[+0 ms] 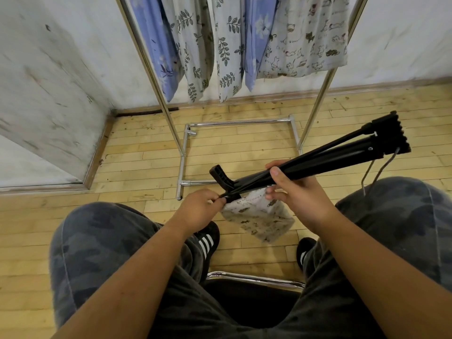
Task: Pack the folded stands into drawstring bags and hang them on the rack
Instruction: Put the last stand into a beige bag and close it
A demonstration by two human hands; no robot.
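A black folded stand (325, 160) lies slanted across the middle, its ridged feet end up at the right and its angled head low at the left. My right hand (292, 189) grips its shaft around the middle. Under that hand hangs a pale printed drawstring bag (259, 216), and the lower fingers touch its top edge. My left hand (201, 211) pinches the stand's lower end where it meets the bag's mouth. A chrome rack (156, 77) stands ahead with several printed bags (227, 50) hanging from it.
A wire hanger (375, 177) dangles over my right knee. The rack's chrome base frame (182, 162) rests on the wooden floor ahead. I sit on a chrome-framed chair (254, 277), knees apart. White walls close the left and the back.
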